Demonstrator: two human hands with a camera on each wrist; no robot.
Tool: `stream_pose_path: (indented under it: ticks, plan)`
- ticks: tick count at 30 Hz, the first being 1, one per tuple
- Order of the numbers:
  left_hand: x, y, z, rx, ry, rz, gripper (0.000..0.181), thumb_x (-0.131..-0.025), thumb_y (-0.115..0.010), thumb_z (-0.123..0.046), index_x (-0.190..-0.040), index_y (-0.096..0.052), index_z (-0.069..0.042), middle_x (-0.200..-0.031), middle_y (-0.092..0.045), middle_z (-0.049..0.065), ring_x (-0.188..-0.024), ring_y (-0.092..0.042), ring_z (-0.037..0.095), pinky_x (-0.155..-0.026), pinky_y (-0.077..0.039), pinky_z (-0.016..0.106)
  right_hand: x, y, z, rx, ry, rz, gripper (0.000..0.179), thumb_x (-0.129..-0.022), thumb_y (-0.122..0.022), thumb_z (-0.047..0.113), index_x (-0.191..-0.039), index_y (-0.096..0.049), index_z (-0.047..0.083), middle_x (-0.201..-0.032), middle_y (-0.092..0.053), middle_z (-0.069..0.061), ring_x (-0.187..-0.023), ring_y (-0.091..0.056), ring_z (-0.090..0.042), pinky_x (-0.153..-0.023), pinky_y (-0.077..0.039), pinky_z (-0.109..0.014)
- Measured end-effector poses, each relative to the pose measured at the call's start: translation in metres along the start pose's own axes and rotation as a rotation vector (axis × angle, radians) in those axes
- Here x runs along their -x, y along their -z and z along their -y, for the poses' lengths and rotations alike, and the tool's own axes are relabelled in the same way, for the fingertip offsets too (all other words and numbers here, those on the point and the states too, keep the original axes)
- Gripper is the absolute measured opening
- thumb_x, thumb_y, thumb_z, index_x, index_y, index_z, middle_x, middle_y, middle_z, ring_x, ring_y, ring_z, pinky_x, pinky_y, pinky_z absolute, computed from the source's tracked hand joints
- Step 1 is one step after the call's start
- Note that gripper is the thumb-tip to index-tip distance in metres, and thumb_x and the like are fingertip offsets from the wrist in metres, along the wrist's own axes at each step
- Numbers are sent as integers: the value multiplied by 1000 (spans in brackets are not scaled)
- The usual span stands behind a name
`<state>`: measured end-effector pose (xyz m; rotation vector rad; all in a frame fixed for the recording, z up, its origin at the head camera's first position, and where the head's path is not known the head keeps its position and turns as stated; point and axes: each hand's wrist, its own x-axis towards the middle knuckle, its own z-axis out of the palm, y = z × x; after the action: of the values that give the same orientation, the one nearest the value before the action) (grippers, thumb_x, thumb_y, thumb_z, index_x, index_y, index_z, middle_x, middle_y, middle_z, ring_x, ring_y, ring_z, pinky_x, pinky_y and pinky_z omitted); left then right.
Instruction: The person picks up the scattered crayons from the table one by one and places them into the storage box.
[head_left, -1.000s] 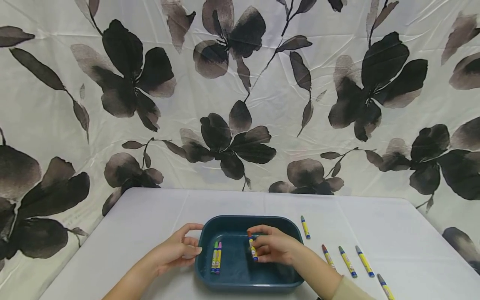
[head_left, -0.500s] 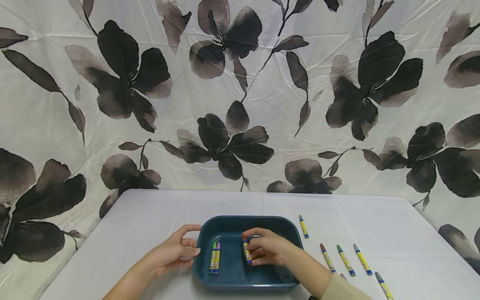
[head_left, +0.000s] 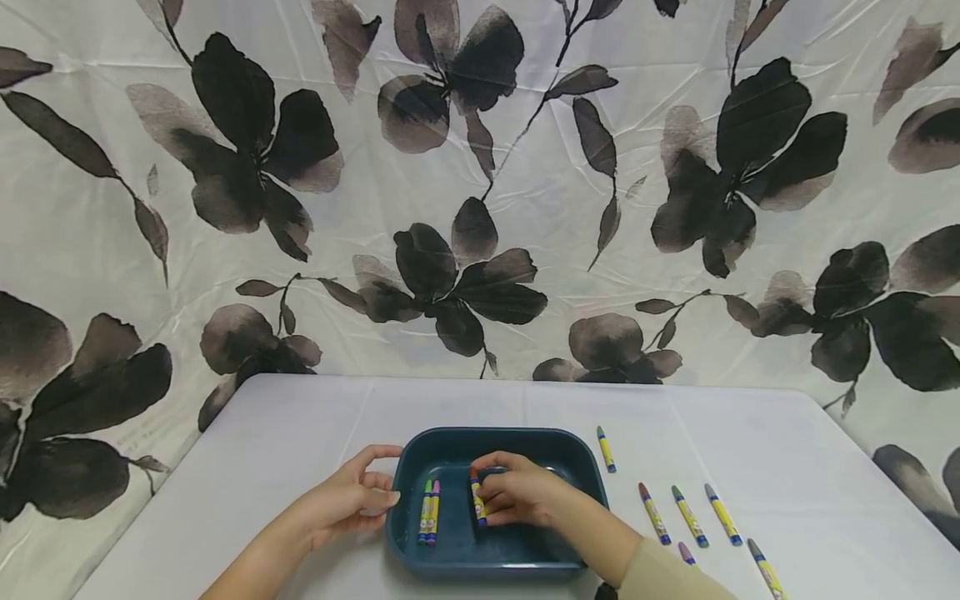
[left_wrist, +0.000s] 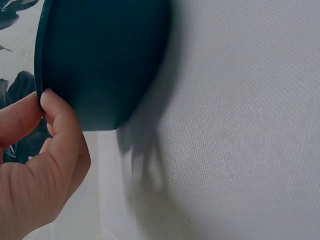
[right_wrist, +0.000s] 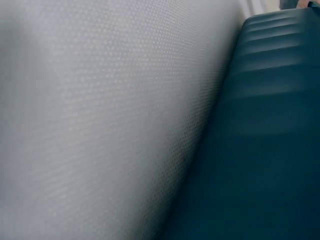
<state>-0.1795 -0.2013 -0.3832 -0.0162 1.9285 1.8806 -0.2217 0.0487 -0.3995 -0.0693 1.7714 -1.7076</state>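
A dark teal plastic tub [head_left: 498, 571] stands on the table. My left hand [head_left: 347, 502] is at its left side; in the left wrist view the thumb and a finger of this hand [left_wrist: 47, 155] pinch the tub's rim [left_wrist: 39, 55]. Inside the tub my right hand [head_left: 521, 492] holds a red crayon [head_left: 477, 497] with a yellow and blue wrapper, tip away from me. To its left lie a green crayon [head_left: 425, 512] and a pink-purple crayon [head_left: 435, 512], side by side. The right wrist view has mostly the tub's outer wall [right_wrist: 270, 150], not the held crayon.
Right of the tub several crayons lie on the white tablecloth [head_left: 300, 425]: a green one [head_left: 606, 450], a brown-red one [head_left: 655, 514], another green one [head_left: 690, 517], a grey-blue one [head_left: 723, 515], a dark grey one [head_left: 766, 570] and a pink one [head_left: 686, 553], partly behind the sleeve.
My right hand has moved left inside the tub with the red crayon, closer to the two lying crayons. The left hand stays at the tub's rim. More of the pink crayon shows.
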Motion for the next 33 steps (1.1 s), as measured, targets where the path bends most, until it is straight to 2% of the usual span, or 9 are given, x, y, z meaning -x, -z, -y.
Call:
stream_pose_path:
  ticks: [8,13,18,23,33]
  plan:
    - [0,0,-2,9,-2,9,68,-85,-59,3,-141,-20,-4,-89,-50,6,-75,-51,15,-63,-47,24,-5,-6,1,14,-11,12,41,-82,-54,-2,-122,-49,3,-81,-61,-10,-57,-56,-11,-55,-51,-22]
    - [0,-1,-2,5,2,5,68,-85,-59,3,-141,-21,-5,-90,-51,7,-74,-52,15,-63,-47,23,-3,-1,4,14,2,13,41,-81,-54,-1,-122,-50,1,-84,-63,-12,-59,-57,-11,-55,-51,-22]
    - [0,-1,-1,-2,3,-9,68,-85,-59,3,-141,-22,-5,-90,-50,6,-73,-51,14,-63,-47,23,5,12,14,18,28,32,42,-83,-54,2,-124,-48,-2,-88,-63,-13,-63,-58,-13,-60,-52,-25]
    - [1,-1,-1,-7,3,-14,68,-84,-60,2,-140,-22,-5,-89,-50,6,-72,-51,14,-62,-47,23,13,27,24,18,59,34,42,-85,-54,4,-126,-46,-4,-85,-61,-10,-65,-59,-12,-62,-53,-26]
    - [1,0,1,-6,-3,-18,67,-84,-60,3,-140,-23,-4,-89,-49,6,-71,-51,13,-61,-47,23,24,56,33,62,109,50,45,-85,-56,5,-127,-43,-5,-88,-59,-11,-69,-59,-14,-66,-53,-28]
